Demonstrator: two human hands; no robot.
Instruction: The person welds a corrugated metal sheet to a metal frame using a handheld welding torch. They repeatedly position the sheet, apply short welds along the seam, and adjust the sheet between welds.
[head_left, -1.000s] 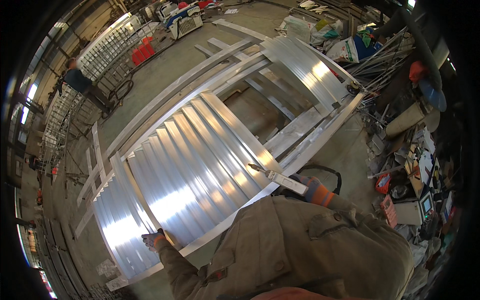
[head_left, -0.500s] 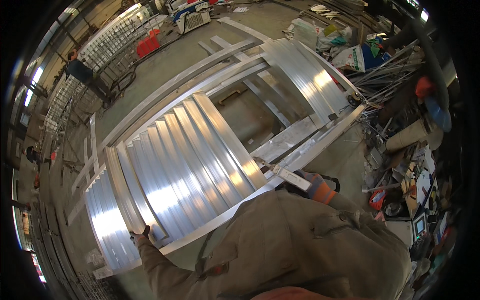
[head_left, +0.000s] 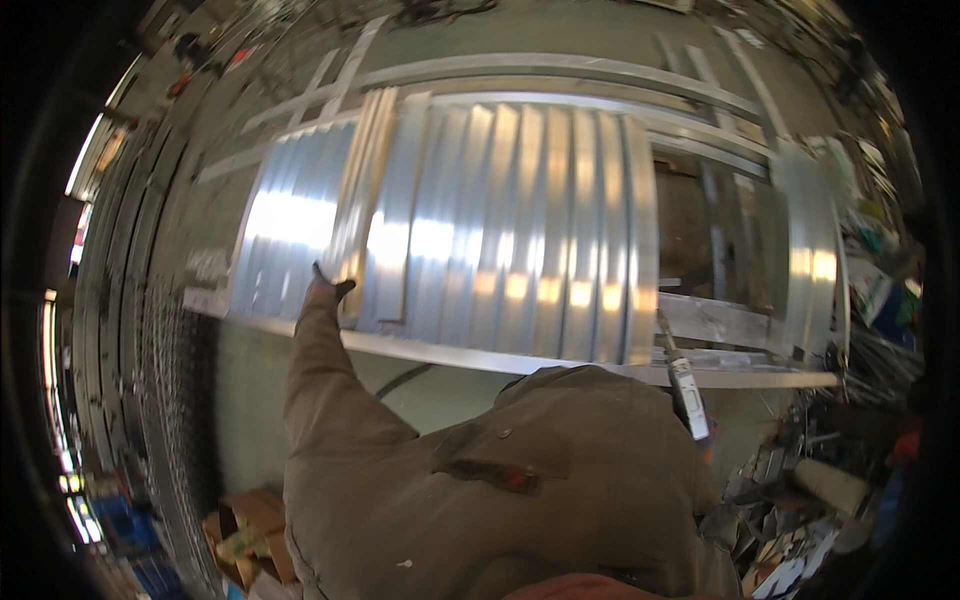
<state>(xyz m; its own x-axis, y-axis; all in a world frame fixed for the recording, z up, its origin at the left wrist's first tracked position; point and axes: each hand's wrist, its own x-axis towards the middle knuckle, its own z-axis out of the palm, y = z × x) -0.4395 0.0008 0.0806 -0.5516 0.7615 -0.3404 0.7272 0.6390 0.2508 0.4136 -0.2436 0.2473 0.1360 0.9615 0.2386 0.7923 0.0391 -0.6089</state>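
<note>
A large ribbed metal sheet (head_left: 480, 220) lies across a metal frame (head_left: 480, 358) in front of me. Along its left part runs a raised, warm-toned ribbed strip (head_left: 366, 170). My left hand (head_left: 330, 287), dark-gloved, is at the strip's near end, thumb and fingers spread apart across it. On my right, a slim hand tool (head_left: 687, 395) with a white body and thin metal front points at the sheet's near right corner. Its kind is unclear. My right hand (head_left: 706, 440) is closed on its back end; my jacket hides most of that hand, leaving a bit of blue and orange glove.
Right of the sheet the frame has an opening, then another ribbed sheet (head_left: 808, 250). Scrap and a cardboard tube (head_left: 832, 486) lie at the right. Long metal bars (head_left: 130, 260) line the left, with a cardboard box (head_left: 250, 535) at the lower left.
My view has turned left, so the sheet now lies nearly level across the picture. The left hand stays at the strip; the right hand is now mostly hidden behind my jacket.
</note>
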